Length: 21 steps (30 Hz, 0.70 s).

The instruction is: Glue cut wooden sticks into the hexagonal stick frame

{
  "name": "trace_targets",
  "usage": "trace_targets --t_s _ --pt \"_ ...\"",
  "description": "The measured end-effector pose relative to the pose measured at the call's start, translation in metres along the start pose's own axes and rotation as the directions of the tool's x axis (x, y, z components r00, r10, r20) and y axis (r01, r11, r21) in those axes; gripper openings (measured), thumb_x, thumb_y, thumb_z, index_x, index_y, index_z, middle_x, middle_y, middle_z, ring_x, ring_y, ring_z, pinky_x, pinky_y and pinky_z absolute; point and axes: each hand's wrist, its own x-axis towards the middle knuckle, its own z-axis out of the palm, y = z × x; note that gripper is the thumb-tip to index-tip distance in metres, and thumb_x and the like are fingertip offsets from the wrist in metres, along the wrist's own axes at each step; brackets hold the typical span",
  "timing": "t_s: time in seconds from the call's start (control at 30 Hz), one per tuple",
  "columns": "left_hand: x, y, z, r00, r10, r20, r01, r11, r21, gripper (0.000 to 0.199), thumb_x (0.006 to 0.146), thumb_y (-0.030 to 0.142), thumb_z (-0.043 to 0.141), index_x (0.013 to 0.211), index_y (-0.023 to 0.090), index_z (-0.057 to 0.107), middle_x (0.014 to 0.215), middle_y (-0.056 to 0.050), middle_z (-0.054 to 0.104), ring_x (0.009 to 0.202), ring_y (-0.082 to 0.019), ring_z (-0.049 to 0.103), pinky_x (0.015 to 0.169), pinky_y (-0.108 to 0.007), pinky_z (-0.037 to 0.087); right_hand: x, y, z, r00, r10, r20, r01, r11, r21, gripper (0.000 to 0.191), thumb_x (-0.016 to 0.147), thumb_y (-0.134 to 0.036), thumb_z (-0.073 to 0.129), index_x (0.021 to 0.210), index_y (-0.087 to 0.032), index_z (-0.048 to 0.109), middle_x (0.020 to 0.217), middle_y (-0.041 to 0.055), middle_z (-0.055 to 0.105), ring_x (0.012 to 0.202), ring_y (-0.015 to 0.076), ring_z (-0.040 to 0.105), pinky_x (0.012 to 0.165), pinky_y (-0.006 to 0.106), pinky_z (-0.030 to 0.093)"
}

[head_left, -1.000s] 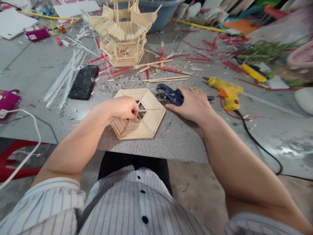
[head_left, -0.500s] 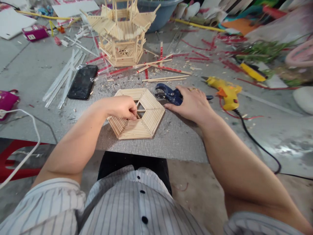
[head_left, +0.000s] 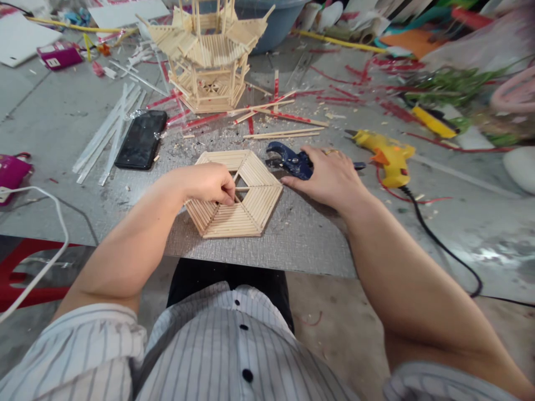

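A flat hexagonal panel of wooden sticks point(head_left: 246, 209) lies on the grey mat near the table's front edge. My left hand point(head_left: 207, 184) rests on the panel's left side, fingers pinched on a short wooden stick point(head_left: 241, 189) laid across the open centre. To the right of the panel, my right hand point(head_left: 330, 175) lies on the mat, closed over blue cutting pliers point(head_left: 288, 160) whose jaws point left toward the panel.
A stick-built pagoda model point(head_left: 209, 55) stands behind. A black phone point(head_left: 142, 139) and clear glue sticks point(head_left: 108, 133) lie at left. A yellow glue gun point(head_left: 387, 153) with black cord point(head_left: 443, 245) lies right. Loose sticks point(head_left: 284, 133) and red strips litter the back.
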Motion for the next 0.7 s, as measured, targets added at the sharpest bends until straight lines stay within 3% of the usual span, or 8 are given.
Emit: trace_targets --t_s 0.7 --pt "0.002 -0.0009 0.0014 1.0 -0.001 -0.01 0.001 1.0 0.026 0.02 0.076 0.03 0.063 0.088 0.017 0.073 0.088 -0.002 0.074 0.074 -0.011 0.06 0.065 -0.021 0.035 0.0007 -0.0017 0.0007 1.0 0.002 0.013 -0.001 0.999 -0.033 0.073 0.073 -0.062 0.055 0.13 -0.017 0.048 0.115 0.0188 0.059 0.107 0.0388 0.053 0.089 0.052 0.038"
